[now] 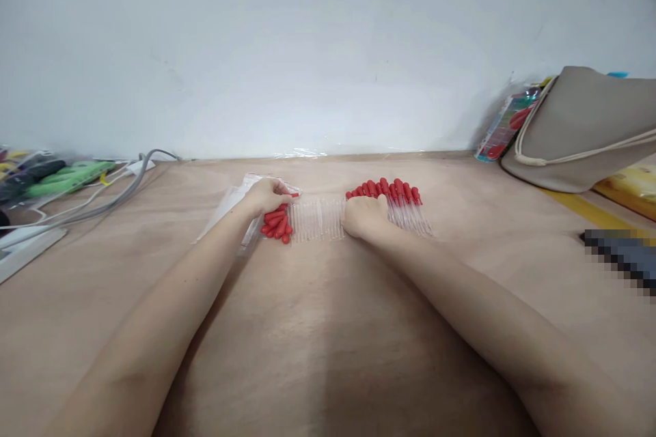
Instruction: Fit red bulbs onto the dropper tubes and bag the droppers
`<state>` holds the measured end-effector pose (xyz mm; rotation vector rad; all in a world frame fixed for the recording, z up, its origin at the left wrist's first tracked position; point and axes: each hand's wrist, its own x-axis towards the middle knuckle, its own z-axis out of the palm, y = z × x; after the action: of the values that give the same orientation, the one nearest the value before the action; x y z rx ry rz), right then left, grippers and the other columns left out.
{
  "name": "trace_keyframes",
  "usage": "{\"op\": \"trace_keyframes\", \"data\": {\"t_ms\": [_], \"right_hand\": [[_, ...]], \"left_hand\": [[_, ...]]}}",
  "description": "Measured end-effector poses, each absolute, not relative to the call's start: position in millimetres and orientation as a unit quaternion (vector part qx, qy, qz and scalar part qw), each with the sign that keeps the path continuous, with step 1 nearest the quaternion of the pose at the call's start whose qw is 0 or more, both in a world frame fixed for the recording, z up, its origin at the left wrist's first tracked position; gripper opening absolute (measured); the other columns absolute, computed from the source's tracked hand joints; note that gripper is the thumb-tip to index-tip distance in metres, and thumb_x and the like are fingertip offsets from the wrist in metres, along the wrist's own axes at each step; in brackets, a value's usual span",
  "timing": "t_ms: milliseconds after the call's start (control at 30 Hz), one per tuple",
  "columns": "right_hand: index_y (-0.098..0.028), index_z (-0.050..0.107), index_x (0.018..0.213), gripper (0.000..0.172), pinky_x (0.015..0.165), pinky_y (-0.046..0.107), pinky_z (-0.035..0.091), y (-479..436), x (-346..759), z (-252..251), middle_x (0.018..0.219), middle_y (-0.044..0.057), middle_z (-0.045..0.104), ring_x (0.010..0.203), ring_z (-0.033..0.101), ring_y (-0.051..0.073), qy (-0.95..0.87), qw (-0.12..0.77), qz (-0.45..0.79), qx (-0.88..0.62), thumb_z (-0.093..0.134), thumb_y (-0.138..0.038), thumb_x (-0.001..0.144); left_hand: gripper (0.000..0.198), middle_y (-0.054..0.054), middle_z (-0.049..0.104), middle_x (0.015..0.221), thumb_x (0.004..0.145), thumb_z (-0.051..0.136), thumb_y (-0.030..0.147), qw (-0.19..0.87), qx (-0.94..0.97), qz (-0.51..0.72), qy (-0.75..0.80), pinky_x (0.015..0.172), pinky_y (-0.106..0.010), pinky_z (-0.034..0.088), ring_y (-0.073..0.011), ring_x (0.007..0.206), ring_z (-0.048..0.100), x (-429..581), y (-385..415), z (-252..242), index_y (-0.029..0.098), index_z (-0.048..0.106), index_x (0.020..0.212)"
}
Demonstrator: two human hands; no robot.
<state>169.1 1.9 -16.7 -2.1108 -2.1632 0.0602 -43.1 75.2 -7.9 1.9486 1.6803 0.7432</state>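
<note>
Two groups of clear droppers with red rubber bulbs lie far out on the wooden table (328, 328). One row (312, 218) lies sideways with its red bulbs at the left; my left hand (266, 196) rests with curled fingers on those bulbs and on a clear plastic bag (230, 208). My right hand (363, 215) is closed over the tube tips of that row, beside a second fan of droppers (402, 205) with bulbs pointing away. What either hand actually grips is hidden.
A beige cloth bag (579, 130) with cord handles sits at the back right, a colourful packet (505, 126) leaning on the wall beside it. Yellow packets (628, 188) lie at the right edge. Grey cables (117, 184) and green items (66, 177) crowd the back left.
</note>
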Motion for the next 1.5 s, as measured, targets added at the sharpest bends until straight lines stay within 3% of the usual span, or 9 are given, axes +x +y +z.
{"op": "trace_keyframes", "data": {"t_ms": [100,233,400,500,633,1200,1500], "right_hand": [[-0.014,0.064,0.075,0.019,0.070,0.039,0.027,-2,169,-14,0.077,0.015,0.066,0.073,0.060,0.026,-0.707,0.076,0.009,-0.703,0.046,-0.019,0.076],[-0.008,0.056,0.098,0.025,0.069,0.037,0.025,-14,174,-12,0.072,0.015,0.065,0.066,0.058,0.024,-0.701,0.128,-0.047,-0.700,0.041,-0.019,0.081],[-0.008,0.049,0.106,0.028,0.068,0.034,0.025,-30,201,-29,0.069,0.009,0.063,0.060,0.053,0.020,-0.753,0.219,-0.099,-0.612,0.034,-0.009,0.083],[-0.010,0.046,0.116,0.034,0.072,0.033,0.027,-41,222,-46,0.081,0.009,0.064,0.070,0.055,0.019,-0.781,0.327,-0.132,-0.516,0.033,-0.009,0.085],[-0.016,0.055,0.103,0.022,0.071,0.030,0.030,-59,231,-57,0.086,0.005,0.064,0.072,0.055,0.015,-0.802,0.383,-0.105,-0.446,0.038,-0.017,0.088],[-0.017,0.059,0.092,0.016,0.067,0.030,0.028,-74,214,-52,0.075,0.001,0.066,0.062,0.055,0.011,-0.822,0.387,-0.069,-0.412,0.045,-0.022,0.087],[-0.017,0.059,0.089,0.014,0.068,0.029,0.030,-72,212,-55,0.066,-0.001,0.062,0.056,0.049,0.010,-0.849,0.393,-0.010,-0.354,0.048,-0.025,0.086]], "left_hand": [[0.021,-0.003,0.063,0.076,0.064,0.064,0.031,0.171,0.698,0.358,0.595,0.056,-0.023,0.041,-0.0135,0.064,0.054,-39,73,0,0.016,0.063,0.079],[0.023,-0.004,0.062,0.079,0.073,0.059,0.030,0.148,0.713,0.486,0.482,0.060,-0.023,0.044,-0.0124,0.068,0.055,-25,57,8,0.014,0.059,0.089],[0.034,-0.005,0.061,0.091,0.080,0.052,0.021,0.129,0.793,0.460,0.377,0.067,-0.025,0.046,-0.0126,0.075,0.057,-4,7,-3,0.017,0.053,0.114],[0.023,-0.006,0.060,0.093,0.082,0.049,0.019,0.146,0.824,0.413,0.361,0.068,-0.026,0.046,-0.0148,0.081,0.056,0,-26,-17,0.017,0.061,0.101],[0.017,-0.004,0.060,0.080,0.079,0.056,0.023,0.197,0.807,0.393,0.394,0.060,-0.024,0.047,-0.0123,0.068,0.055,-1,-50,-33,0.016,0.063,0.093],[0.024,-0.006,0.066,0.080,0.075,0.062,0.028,0.359,0.728,0.425,0.400,0.061,-0.025,0.051,-0.0146,0.068,0.064,4,-48,-46,0.013,0.058,0.094],[0.020,-0.003,0.064,0.070,0.077,0.061,0.031,0.289,0.776,0.429,0.362,0.047,-0.020,0.044,-0.0090,0.049,0.054,5,-44,-48,0.013,0.064,0.086]]}}
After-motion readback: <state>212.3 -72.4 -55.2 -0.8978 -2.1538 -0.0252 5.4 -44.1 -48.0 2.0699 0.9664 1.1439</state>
